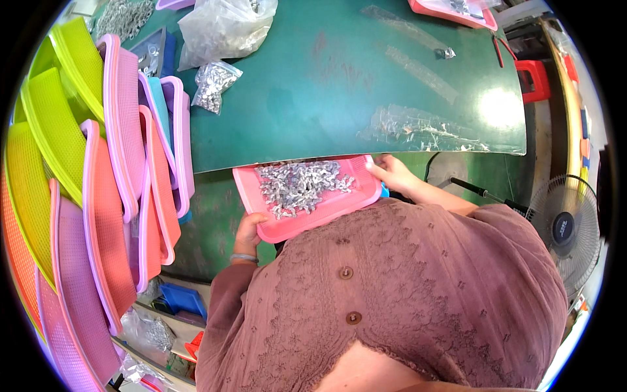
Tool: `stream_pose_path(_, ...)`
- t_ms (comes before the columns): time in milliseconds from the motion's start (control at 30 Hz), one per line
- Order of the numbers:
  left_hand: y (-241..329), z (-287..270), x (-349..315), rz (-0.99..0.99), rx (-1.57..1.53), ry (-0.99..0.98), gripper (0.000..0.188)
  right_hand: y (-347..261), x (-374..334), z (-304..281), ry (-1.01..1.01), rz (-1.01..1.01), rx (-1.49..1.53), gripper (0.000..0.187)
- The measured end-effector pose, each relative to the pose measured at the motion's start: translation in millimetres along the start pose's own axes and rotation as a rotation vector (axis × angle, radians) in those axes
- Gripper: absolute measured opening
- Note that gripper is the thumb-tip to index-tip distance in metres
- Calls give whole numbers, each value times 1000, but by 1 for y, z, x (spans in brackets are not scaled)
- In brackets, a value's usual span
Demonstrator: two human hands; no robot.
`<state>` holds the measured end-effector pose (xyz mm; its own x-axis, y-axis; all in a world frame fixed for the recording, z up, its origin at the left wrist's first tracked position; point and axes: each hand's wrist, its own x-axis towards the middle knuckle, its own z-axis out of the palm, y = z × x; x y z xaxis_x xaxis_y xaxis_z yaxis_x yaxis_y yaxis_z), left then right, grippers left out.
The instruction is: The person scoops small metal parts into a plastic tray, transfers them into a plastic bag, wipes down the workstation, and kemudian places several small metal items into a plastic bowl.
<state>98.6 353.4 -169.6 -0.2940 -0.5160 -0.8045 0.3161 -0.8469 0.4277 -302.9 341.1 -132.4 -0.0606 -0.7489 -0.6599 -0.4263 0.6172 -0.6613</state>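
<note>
A pink plastic basket [294,228] is held between my two hands, partly under the near edge of the green table. Many small silvery metal parts [297,186] lie heaped in it, mostly toward its left and middle; their exact kind is too small to tell. My left hand [250,228] grips the near left corner, its thumb over the rim. At the right end, my right hand [392,171] is closed on the rim, thumb on top and the other fingers partly hidden. The basket's far rim is hidden beneath the tabletop.
The green table [287,111] bears a small bag of metal parts [215,85], a larger plastic bag [225,29] and another pink basket [457,13]. Stacked coloured baskets [111,176] crowd the left. A fan [563,228] stands at right, and red-handled pliers [499,51] lie near the right edge.
</note>
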Motion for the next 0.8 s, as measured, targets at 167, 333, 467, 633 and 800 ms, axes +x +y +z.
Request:
stream_pose_path(167, -7, -31, -47, 24, -92, 145, 43, -39, 24, 49, -670, 357, 853, 48)
stream_pose_path(333, -34, -66, -134, 72, -243, 377, 36, -65, 25, 106, -902, 280, 755, 34)
stream_pose_path(467, -69, -87, -205, -17, -396, 486, 42, -73, 8, 144, -1057, 185, 701, 34)
stream_pose_path(633, -92, -93, -250, 66, -450, 508, 50, -109, -12, 150, -1075, 151, 691, 58)
stream_pose_path(800, -37, -5, -236, 397, -143, 462, 42, -168, -24, 65, -1121, -164, 731, 64)
